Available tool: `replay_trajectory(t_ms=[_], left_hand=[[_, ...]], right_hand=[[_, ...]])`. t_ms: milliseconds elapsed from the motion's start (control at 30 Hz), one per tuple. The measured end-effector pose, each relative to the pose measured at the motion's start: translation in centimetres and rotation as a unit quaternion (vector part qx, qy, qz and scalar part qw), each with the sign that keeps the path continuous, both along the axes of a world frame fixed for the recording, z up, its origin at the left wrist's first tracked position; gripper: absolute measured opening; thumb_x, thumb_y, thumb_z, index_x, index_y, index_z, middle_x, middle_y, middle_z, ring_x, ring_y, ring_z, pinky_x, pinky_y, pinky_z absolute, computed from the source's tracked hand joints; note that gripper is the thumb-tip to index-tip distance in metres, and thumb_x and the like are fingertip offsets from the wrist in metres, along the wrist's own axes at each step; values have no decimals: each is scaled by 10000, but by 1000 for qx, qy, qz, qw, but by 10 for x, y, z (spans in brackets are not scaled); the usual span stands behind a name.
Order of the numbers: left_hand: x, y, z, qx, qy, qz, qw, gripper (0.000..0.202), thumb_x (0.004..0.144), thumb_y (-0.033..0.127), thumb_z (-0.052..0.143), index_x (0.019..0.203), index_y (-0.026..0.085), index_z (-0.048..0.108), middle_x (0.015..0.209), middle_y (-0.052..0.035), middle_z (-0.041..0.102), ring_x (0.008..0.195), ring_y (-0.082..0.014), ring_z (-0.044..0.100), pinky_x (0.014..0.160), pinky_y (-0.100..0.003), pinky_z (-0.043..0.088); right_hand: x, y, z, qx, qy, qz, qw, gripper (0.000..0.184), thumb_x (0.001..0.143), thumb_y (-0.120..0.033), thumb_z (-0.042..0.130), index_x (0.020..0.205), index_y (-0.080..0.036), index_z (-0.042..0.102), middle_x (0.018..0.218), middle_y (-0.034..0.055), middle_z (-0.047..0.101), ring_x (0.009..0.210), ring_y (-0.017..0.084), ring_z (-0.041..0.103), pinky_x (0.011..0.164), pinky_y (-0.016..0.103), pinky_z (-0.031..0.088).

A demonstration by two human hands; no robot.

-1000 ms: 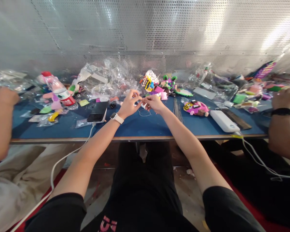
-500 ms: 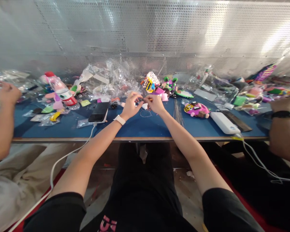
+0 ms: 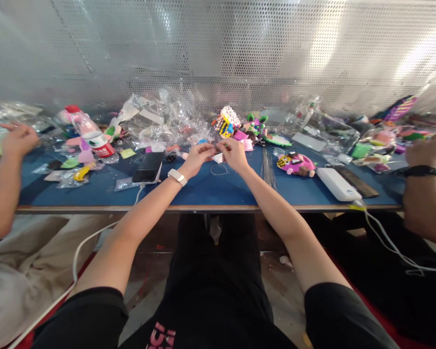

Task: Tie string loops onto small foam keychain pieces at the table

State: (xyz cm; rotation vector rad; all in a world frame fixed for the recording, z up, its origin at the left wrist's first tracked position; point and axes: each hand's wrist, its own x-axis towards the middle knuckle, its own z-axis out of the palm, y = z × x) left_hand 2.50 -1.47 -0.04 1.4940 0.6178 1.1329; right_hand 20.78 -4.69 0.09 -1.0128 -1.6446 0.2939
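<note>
My left hand (image 3: 197, 159), wearing a white wristband (image 3: 177, 177), is pinched with its fingertips almost meeting those of my right hand (image 3: 234, 153). My right hand is also closed in a pinch. Whatever lies between the fingertips is too small to make out. Just below them a thin looped wire or thread (image 3: 219, 170) shows against the blue tabletop (image 3: 210, 191). A small white piece (image 3: 218, 158) sits between the hands. Beyond my right hand are pink pieces (image 3: 246, 144) and a colourful clay-like figure (image 3: 225, 123).
Left stand a phone (image 3: 148, 167) and a red-capped bottle (image 3: 101, 145). Right lie a bundle of thin wires (image 3: 268, 169), a pink figure (image 3: 296, 164) and a white power bank (image 3: 337, 184). Clear plastic bags (image 3: 167, 118) line the back. Co-workers' hands (image 3: 21, 139) are at both sides.
My left fingers have drawn closer together into a pinch beside my right fingertips. The co-worker's hand at the far left has shifted slightly right.
</note>
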Motion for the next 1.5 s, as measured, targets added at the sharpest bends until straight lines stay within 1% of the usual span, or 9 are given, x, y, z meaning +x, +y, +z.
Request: replay_trajectory(t_ms=[300,433,600,733,833,1000,1200,1333,1500], left_hand=[[1,3,-1,86,59,42,994,338,762,432,904,883,169,731,843,-43,736,763,-160,655,758,-327,555],[2,0,0,167,106,83,977,275,848,409,834,867,177,687,881,-52,737,817,-174,674,780,-323,564],[-1,-6,3,313,191,151,918,97,934,241,712,907,201,628,866,-41,694,821,-188,659,794,-339,558],[-4,-8,2,407,261,185,856,98,955,150,636,903,215,584,913,-60,663,867,-220,643,853,-385,544],[-4,-8,1,424,281,195,839,102,969,139,609,910,216,576,963,-85,660,904,-242,644,859,-401,533],[-2,-7,1,332,241,177,895,80,951,186,652,886,206,608,891,-61,690,843,-214,655,810,-362,529],[-1,3,-3,137,157,90,974,288,896,462,747,815,188,708,851,-63,730,848,-204,667,794,-341,515],[-1,5,-7,-19,95,62,993,396,842,579,776,813,185,751,892,-93,760,855,-203,674,744,-326,491],[-3,7,-6,-114,54,18,992,418,746,584,871,849,194,765,911,-111,783,814,-199,690,687,-316,496]], right_hand=[[-5,-7,8,-2,-33,-24,999,398,1047,-533,617,856,-192,693,872,91,708,861,215,694,702,300,524],[-7,-7,8,-24,-21,-19,999,395,1038,-534,623,853,-193,694,770,70,687,776,212,692,664,302,515],[-6,-8,7,-81,1,13,997,321,1050,-434,615,852,-194,692,497,-31,542,444,145,551,566,286,472],[-5,-5,6,-111,6,32,993,330,1043,-437,631,815,-201,669,457,-43,515,410,144,547,518,267,435],[-6,-1,4,-138,26,52,989,367,1035,-486,635,795,-209,644,487,-31,540,406,144,549,465,257,399],[-7,3,0,-114,28,35,992,353,1021,-498,642,813,-212,656,523,-28,559,413,148,550,476,267,420],[-5,3,-3,-71,-17,0,997,271,1036,-405,613,881,-197,693,738,23,686,511,140,582,600,295,495],[-3,4,-4,-42,-48,-2,998,261,1042,-357,601,861,-189,686,858,67,723,694,178,658,681,300,503],[-4,2,-3,-40,-75,-8,996,272,1059,-361,601,872,-191,703,936,92,735,794,200,673,713,306,503]])
